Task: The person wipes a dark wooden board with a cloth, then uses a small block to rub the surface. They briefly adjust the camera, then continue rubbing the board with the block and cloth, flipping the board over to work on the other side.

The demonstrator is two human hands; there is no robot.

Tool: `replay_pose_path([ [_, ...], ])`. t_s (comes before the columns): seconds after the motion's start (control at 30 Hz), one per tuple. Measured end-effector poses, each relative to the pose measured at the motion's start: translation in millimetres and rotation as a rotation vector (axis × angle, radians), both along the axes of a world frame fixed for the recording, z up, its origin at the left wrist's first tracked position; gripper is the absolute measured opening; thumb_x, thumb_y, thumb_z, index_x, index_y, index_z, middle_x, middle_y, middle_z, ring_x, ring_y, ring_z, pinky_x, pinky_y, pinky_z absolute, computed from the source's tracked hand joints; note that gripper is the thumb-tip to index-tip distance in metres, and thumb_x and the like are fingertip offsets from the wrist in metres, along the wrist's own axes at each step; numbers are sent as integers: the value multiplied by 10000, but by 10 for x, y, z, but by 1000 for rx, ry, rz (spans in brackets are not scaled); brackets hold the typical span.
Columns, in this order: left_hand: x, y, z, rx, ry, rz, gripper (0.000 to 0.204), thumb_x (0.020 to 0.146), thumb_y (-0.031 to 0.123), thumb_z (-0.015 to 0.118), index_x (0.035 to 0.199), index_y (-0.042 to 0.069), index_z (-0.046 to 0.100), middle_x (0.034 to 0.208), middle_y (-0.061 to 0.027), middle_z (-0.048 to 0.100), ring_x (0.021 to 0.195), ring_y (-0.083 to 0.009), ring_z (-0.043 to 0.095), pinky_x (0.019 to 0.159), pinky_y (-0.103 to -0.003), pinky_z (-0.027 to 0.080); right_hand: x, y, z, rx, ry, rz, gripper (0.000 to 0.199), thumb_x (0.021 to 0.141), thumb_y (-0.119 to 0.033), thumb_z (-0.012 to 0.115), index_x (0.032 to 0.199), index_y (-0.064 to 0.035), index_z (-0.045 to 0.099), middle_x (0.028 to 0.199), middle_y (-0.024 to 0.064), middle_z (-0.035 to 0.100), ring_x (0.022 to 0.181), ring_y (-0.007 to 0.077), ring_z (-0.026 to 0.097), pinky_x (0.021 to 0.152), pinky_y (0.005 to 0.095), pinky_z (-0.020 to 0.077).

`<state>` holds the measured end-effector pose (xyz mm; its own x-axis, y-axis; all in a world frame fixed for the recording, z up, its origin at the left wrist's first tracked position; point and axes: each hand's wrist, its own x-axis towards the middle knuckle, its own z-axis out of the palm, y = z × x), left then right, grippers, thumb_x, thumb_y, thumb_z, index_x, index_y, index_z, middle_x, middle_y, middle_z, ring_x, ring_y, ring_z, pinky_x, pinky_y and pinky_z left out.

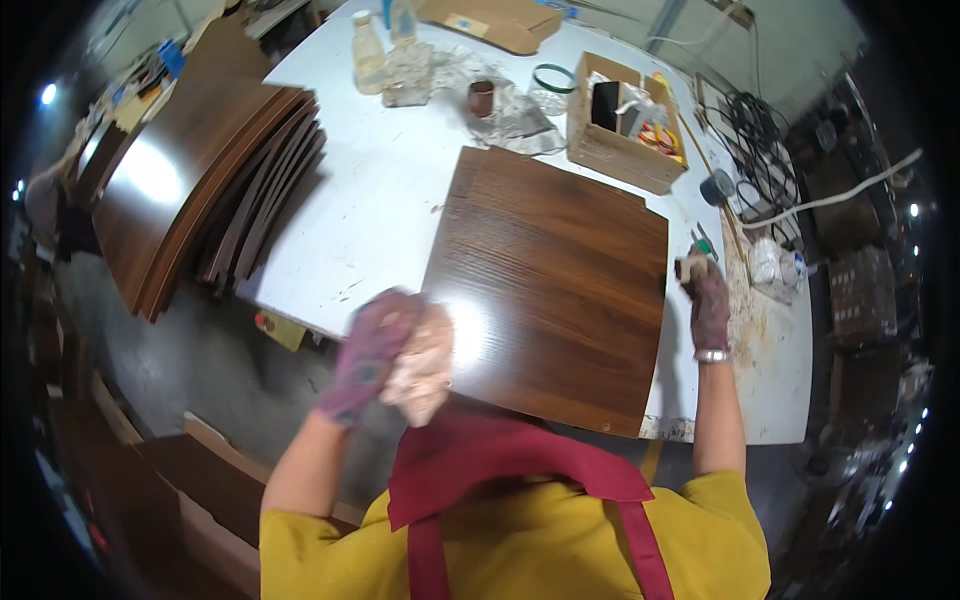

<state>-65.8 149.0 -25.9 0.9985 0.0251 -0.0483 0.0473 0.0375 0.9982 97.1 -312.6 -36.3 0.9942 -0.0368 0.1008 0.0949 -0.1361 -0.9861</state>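
A dark brown wooden panel (555, 280) lies flat on the white table (380, 210). My left hand (375, 350), in a purple glove, grips a crumpled pale rag (422, 365) at the panel's near left corner. My right hand (706, 295), also gloved, with a watch on the wrist, holds a small tan block (690, 265) at the panel's right edge. What the block is cannot be told.
A stack of similar brown panels (205, 185) overhangs the table's left side. At the back stand a cardboard box (625, 125) of small items, plastic bottles (368, 52), a small brown cup (482, 98) and a tape ring (553, 78). Black cables (755, 130) lie at right.
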Motion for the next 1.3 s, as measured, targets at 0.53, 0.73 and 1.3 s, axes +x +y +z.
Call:
replay_pose_path([
  [0.53, 731, 205, 626, 513, 217, 9, 358, 956, 340, 597, 1056, 3, 666, 873, -67, 674, 817, -116, 601, 757, -275, 491, -379, 435, -71, 510, 123, -18, 328, 878, -210, 620, 1131, -5, 577, 980, 59, 620, 866, 135, 588, 779, 254, 496],
  [0.73, 2539, -214, 183, 944, -269, -206, 550, 922, 427, 613, 1315, 50, 537, 1312, -171, 579, 1203, -312, 555, 1001, -369, 438, -67, 621, -289, 457, 48, -214, 277, 911, -113, 615, 1162, 1, 582, 979, 37, 608, 866, 115, 569, 760, 239, 491],
  [1.3, 3657, -183, 1716, 1220, -320, -792, 351, 875, 363, 603, 1027, 61, 697, 947, -133, 694, 878, -271, 662, 804, -368, 517, 84, 960, 560, 671, -300, -294, 305, 955, -272, 589, 1187, -78, 550, 1088, 26, 584, 1022, 146, 568, 901, 293, 473],
])
